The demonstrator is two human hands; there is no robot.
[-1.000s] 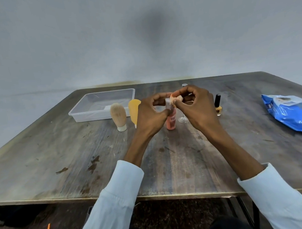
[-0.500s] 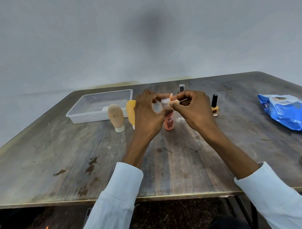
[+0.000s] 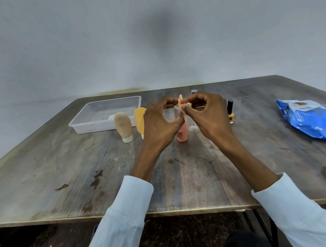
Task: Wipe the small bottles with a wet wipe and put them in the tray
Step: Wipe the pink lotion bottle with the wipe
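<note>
An orange-pink small bottle point(image 3: 182, 134) with a clear cap stands upright mid-table. My left hand point(image 3: 158, 123) curls round its top, thumb against the cap. My right hand point(image 3: 209, 114) pinches a small crumpled pale wipe point(image 3: 181, 102) between thumb and forefinger, right at the bottle's top. The fingertips of both hands meet there and hide most of the cap. The clear plastic tray point(image 3: 93, 125) sits at the back left with nothing visible in it.
A beige tube point(image 3: 123, 125) and a yellow tube point(image 3: 140, 119) stand left of my hands. A clear glass bottle point(image 3: 194, 128) and a yellow nail polish bottle point(image 3: 231, 113) stand on the right. A blue wipes pack point(image 3: 311, 122) lies far right.
Both hands have stayed at the top of the orange-pink bottle, working the wipe there. The wipe now sticks up a little higher between the fingertips.
</note>
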